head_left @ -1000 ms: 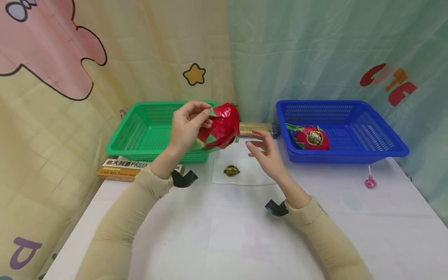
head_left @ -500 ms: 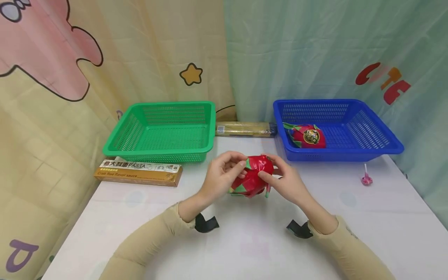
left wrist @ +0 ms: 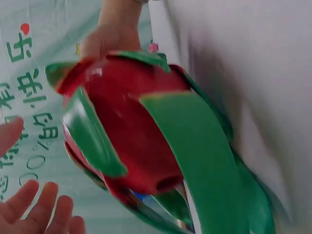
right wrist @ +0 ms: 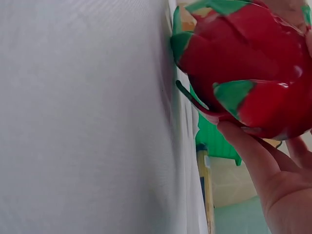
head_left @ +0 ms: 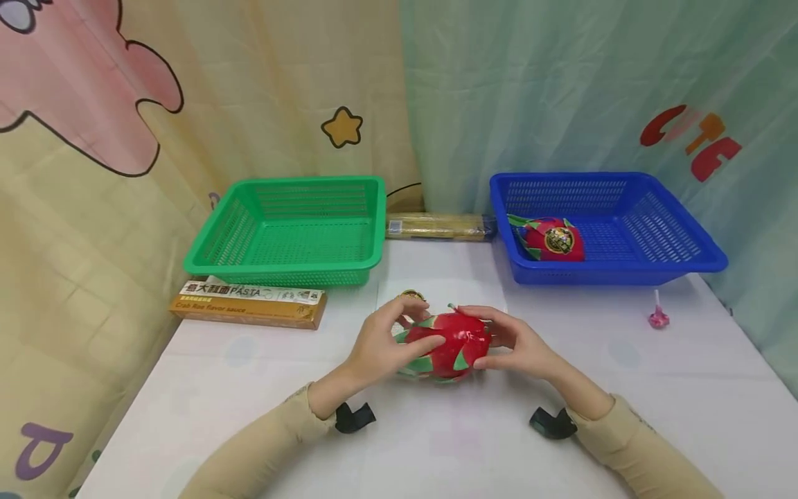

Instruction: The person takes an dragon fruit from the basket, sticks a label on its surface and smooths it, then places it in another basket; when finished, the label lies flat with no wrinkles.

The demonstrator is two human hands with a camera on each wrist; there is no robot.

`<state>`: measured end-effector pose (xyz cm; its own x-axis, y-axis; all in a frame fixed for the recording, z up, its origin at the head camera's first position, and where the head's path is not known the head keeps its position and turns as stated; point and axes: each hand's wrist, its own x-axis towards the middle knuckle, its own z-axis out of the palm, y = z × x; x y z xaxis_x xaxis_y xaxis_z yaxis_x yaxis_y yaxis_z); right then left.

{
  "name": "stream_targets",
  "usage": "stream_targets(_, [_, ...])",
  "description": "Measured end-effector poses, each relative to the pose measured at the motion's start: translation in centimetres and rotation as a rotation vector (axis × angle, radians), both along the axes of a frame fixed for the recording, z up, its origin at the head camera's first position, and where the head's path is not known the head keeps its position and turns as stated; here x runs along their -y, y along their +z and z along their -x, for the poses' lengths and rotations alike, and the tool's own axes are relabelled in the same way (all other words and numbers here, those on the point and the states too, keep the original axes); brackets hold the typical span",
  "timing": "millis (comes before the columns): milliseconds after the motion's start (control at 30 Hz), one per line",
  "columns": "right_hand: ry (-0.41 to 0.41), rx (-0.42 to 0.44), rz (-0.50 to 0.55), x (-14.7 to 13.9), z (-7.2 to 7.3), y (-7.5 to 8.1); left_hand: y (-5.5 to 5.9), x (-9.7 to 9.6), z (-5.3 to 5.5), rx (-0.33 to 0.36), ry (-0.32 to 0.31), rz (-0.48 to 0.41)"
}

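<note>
A red dragon fruit with green-tipped scales (head_left: 455,341) is held above the front middle of the table. My right hand (head_left: 522,348) grips its right end, thumb on the near side; in the right wrist view, the fingers (right wrist: 258,161) press against its skin. Around the left end curves my left hand (head_left: 382,346). In the left wrist view its fingers (left wrist: 39,214) look spread and apart from the dragon fruit (left wrist: 126,122), whose long green scales face that camera. A gold emblem (head_left: 411,294) shows partly behind the left hand.
A green basket (head_left: 283,266) stands at back left, with a pasta box (head_left: 249,305) before it. A blue basket (head_left: 614,272) at back right contains another dragon fruit (head_left: 553,240). Between them lies a pack of spaghetti (head_left: 439,227). A pink lollipop (head_left: 658,317) lies at right.
The dragon fruit has come from beside the green basket down to the table's front middle and turned. My right hand has taken hold of it; my left hand's pinch has loosened.
</note>
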<state>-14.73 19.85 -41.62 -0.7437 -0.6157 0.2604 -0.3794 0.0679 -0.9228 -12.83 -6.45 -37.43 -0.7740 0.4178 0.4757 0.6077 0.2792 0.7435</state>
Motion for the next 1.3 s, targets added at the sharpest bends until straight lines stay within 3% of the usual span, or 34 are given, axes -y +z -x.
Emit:
stream_targets(100, [0.056, -0.003, 0.016, -0.4, 0.1, -0.2, -0.8, 1.0, 0.5, 0.099, 0.018, 0.108])
stream_targets(200, [0.11, -0.015, 0.03, -0.7, 0.2, -0.3, -1.8, 1.4, 0.8, 0.195, -0.031, 0.221])
stream_targets(267, [0.134, -0.042, 0.021, -0.9, 0.1, -0.1, -2.4, 1.4, 0.8, 0.21, -0.048, 0.264])
stream_targets(367, [0.128, -0.078, -0.012, -1.4, 0.2, 0.3, -3.1, 1.1, 0.6, 0.164, -0.039, 0.271])
stream_targets(433, [0.105, -0.083, -0.045, -1.8, 0.3, 0.5, -3.3, 0.8, 0.4, 0.098, -0.016, 0.281])
stream_targets(600, [0.079, 0.019, -0.159, -2.4, 0.6, 1.2, -3.2, 0.1, -0.5, -0.06, -0.021, 0.379])
stream_targets(700, [0.061, 0.043, -0.206, -2.4, 0.6, 1.3, -3.1, 0.0, -0.7, -0.094, -0.032, 0.405])
stream_targets(1033, [-0.002, -0.029, -0.103, -1.4, 0.4, 1.0, -2.7, 0.7, 0.2, -0.077, -0.058, 0.378])
stream_targets(1200, [-0.014, -0.025, -0.126, -1.0, 0.3, 0.9, -2.4, 1.7, 1.0, -0.009, -0.14, 0.377])
stream_targets(1300, [-0.034, -0.033, -0.168, -1.0, 0.3, 1.0, -2.1, 2.6, 1.7, 0.077, -0.174, 0.352])
